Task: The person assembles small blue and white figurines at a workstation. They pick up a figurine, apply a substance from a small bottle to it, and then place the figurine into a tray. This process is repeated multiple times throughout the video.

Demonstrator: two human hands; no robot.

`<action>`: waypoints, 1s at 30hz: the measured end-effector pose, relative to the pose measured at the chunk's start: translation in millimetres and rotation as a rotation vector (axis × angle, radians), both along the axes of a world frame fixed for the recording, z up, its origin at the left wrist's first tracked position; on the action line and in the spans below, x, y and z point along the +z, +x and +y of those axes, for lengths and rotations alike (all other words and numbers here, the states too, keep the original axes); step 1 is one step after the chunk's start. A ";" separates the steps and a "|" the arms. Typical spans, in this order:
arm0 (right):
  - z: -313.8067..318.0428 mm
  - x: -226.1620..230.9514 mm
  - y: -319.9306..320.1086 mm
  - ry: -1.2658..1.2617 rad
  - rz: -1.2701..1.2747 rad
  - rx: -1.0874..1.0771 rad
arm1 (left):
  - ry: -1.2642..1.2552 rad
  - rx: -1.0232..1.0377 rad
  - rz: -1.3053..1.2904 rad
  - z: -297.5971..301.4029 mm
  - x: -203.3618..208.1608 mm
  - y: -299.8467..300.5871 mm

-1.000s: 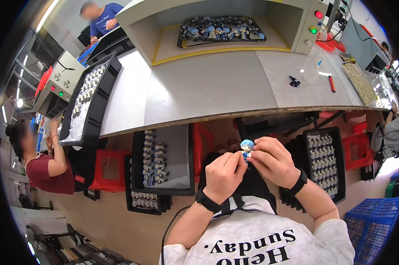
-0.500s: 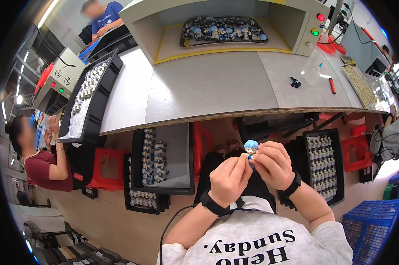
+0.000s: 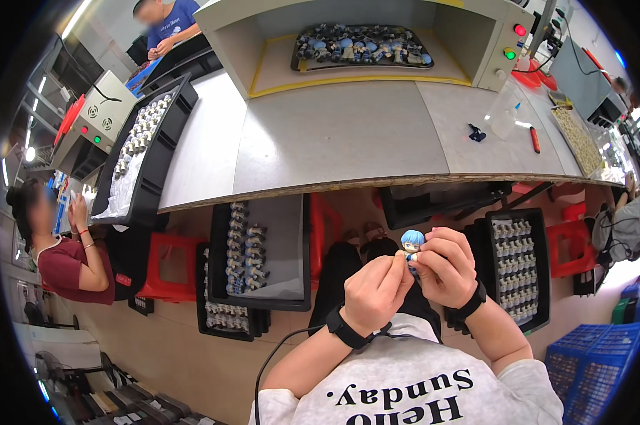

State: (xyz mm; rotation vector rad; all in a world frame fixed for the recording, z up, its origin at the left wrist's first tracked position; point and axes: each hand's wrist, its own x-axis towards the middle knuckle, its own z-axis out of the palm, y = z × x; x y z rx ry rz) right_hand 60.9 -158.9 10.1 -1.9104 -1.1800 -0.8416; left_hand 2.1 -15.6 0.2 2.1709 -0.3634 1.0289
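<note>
A small blue-haired figurine is held upright in front of my body, past the table's near edge. My left hand pinches it from the left, low on its body, with thumb and fingertips. From the right, my right hand grips it with bent fingers beside the head and body. The figurine's head shows between the fingertips. Most of its lower body is hidden by my fingers. Each wrist wears a black band.
The table holds an open-fronted box with a tray of figurines, a squeeze bottle and a red pen. Black crates of figurine parts stand left and right of me, near red stools. Two people sit at left.
Both hands and the figurine have shifted slightly right and down. The figurine's face now shows more upright and clear. At left, a seated person's hands have lowered a little.
</note>
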 end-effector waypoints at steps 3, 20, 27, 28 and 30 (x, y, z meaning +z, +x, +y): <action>1.1 -0.2 -3.6 0.009 0.023 -0.008 | -0.002 -0.009 0.016 0.2 1.0 -1.1; 1.4 -13.3 -20.9 0.126 0.148 -0.051 | -0.220 -0.108 0.117 -2.7 -0.7 -4.7; -7.9 -18.0 -21.4 0.132 0.178 0.019 | -1.003 -0.405 0.537 -2.4 5.2 -8.7; -9.4 -18.4 -21.6 0.132 0.166 0.039 | -1.155 -0.461 0.609 -1.5 5.5 -8.9; -11.5 -19.9 -21.9 0.133 0.142 0.078 | -1.273 -0.558 0.753 6.4 6.7 -8.2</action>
